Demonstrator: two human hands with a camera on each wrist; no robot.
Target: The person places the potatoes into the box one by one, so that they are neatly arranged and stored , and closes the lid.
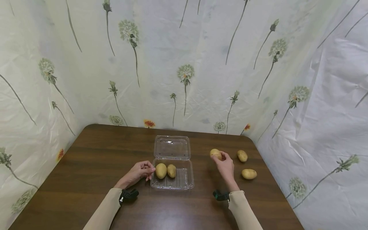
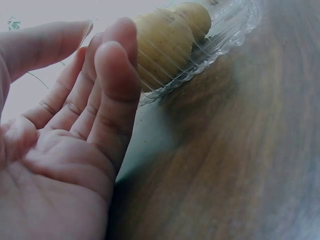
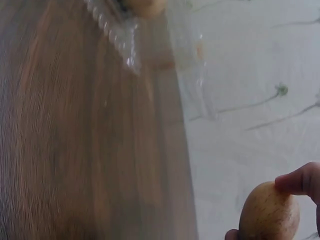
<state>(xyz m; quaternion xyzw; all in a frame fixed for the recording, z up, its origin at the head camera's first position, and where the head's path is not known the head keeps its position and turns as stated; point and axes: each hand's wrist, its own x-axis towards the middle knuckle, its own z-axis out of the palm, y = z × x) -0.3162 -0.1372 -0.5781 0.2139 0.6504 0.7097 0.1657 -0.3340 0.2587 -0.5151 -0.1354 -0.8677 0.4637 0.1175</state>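
The right hand [image 3: 300,182] is holding a potato [image 3: 270,212] at the near right, one digit pressing its far end and another fingertip showing at its left side. A brown wood-grained table [image 3: 85,150] is filling the left, its straight edge running from far to near beside a pale cloth [image 3: 225,160] with thin flower stems [image 3: 255,106]. At the far end, a clear plastic container [image 3: 112,37] is resting on the table, blurred, its ridged rim glinting, while a second potato [image 3: 146,7] is showing partly beside that rim.
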